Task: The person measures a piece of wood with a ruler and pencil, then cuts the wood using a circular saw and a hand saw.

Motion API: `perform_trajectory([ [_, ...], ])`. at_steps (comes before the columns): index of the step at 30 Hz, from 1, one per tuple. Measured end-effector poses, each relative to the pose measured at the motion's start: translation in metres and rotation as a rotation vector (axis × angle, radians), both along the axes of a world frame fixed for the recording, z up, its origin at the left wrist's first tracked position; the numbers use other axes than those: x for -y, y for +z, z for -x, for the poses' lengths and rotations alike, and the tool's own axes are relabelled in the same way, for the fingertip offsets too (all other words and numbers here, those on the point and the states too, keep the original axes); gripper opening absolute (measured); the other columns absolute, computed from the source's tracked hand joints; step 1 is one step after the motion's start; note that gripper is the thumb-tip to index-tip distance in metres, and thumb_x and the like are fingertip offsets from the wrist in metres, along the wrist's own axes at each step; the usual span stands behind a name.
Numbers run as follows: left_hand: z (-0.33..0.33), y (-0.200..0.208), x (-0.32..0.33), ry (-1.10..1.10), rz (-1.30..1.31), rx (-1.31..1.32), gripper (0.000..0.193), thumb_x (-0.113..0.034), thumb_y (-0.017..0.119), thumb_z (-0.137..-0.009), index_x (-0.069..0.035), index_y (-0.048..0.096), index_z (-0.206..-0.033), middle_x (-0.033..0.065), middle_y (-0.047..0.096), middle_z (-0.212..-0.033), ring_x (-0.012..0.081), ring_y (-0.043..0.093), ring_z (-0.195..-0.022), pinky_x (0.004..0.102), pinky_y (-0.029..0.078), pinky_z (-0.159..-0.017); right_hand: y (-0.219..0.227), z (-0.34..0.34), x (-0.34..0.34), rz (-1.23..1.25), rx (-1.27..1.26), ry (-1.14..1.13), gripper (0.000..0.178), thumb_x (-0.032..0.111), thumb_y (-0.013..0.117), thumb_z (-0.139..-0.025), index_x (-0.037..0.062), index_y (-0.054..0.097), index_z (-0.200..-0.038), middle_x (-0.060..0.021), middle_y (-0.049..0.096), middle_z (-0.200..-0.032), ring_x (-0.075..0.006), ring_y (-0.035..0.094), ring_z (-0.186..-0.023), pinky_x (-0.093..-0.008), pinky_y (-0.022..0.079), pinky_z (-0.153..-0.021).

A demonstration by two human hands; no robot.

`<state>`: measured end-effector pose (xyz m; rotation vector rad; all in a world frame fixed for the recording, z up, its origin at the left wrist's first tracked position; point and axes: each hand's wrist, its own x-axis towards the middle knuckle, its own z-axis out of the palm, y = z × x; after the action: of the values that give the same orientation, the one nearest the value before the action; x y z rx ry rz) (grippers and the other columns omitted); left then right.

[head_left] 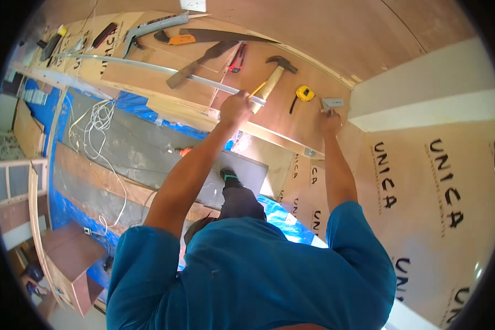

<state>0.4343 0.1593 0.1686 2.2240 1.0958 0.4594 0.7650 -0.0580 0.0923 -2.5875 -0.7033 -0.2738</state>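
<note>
My left hand (235,111) is closed around a yellow pencil (259,88) over the front part of the plywood worktop. Under it lies the end of a long metal straightedge (214,84). Just beyond is a claw hammer (275,75) with a pale wooden handle. At the right, my right hand (331,121) has its fingers curled at a small flat grey metal tool (333,102), seemingly pinching its near end; the grip is partly hidden. A yellow tape measure (304,93) lies between my hands, its dark strap toward me.
Farther left on the plywood (143,81) lie a red utility knife (237,58), a dark brown wooden piece (203,63), an orange-handled handsaw (184,39) and a grey caulking gun (157,27). A white wall ledge (418,113) bounds the right. Below, white cable (100,118) coils on grey boards.
</note>
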Motion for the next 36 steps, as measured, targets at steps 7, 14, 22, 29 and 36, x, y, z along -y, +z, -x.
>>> perform_trajectory([
  [7, -0.038, -0.050, -0.070, -0.074, -0.396, 0.363, 0.030, -0.026, 0.074, -0.083, -0.012, 0.076, -0.109, 0.0131, 0.071, -0.119, 0.0355, 0.065, -0.114, 0.0478, 0.051, -0.097, -0.026, -0.086, -0.017, 0.217, 0.342, 0.351, 0.036, 0.035, 0.070, -0.094, 0.0050, 0.075, -0.113, -0.0136, 0.074, -0.103, -0.0335, 0.070, -0.094, -0.0496, 0.055, -0.074],
  [14, 0.290, -0.166, 0.089, 0.303, -0.022, 0.051, 0.024, -0.023, 0.060, -0.095, -0.005, 0.072, -0.104, 0.0197, 0.072, -0.100, 0.0427, 0.069, -0.096, 0.0556, 0.054, -0.088, 0.037, 0.057, -0.098, -0.356, -0.264, 0.426, 0.044, 0.027, 0.066, -0.100, -0.0039, 0.068, -0.131, -0.0218, 0.068, -0.126, -0.0331, 0.067, -0.112, -0.0423, 0.054, -0.096],
  [22, 0.578, -0.147, 0.469, 1.753, 0.860, -0.603, 0.036, -0.026, 0.062, -0.092, 0.003, 0.077, -0.107, 0.0285, 0.073, -0.118, 0.0421, 0.072, -0.113, 0.0507, 0.058, -0.096, 0.189, 0.262, -0.237, -0.485, -0.183, 1.105, 0.026, 0.016, 0.066, -0.104, -0.0044, 0.069, -0.120, -0.0160, 0.068, -0.118, -0.0263, 0.066, -0.107, -0.0382, 0.053, -0.097],
  [29, 0.462, -0.162, 0.675, 1.988, 1.390, 0.245, 0.025, -0.028, 0.062, -0.101, -0.008, 0.068, -0.089, 0.0141, 0.069, -0.072, 0.0272, 0.067, -0.052, 0.0446, 0.049, -0.041, 0.166, 0.477, -0.289, -0.297, -0.845, 1.849, 0.006, -0.002, 0.074, -0.089, 0.0001, 0.069, -0.091, -0.0080, 0.067, -0.095, -0.0187, 0.065, -0.093, -0.0314, 0.053, -0.084],
  [36, 0.383, -0.208, 0.558, 1.620, 1.520, 0.576, 0.031, -0.034, 0.063, -0.101, -0.005, 0.076, -0.103, 0.0131, 0.077, -0.091, 0.0273, 0.075, -0.068, 0.0424, 0.061, -0.058, 0.162, 0.679, -0.287, 0.117, -0.794, 2.416, 0.008, 0.001, 0.072, -0.091, -0.0010, 0.072, -0.099, -0.0139, 0.072, -0.101, -0.0267, 0.069, -0.095, -0.0347, 0.054, -0.087],
])
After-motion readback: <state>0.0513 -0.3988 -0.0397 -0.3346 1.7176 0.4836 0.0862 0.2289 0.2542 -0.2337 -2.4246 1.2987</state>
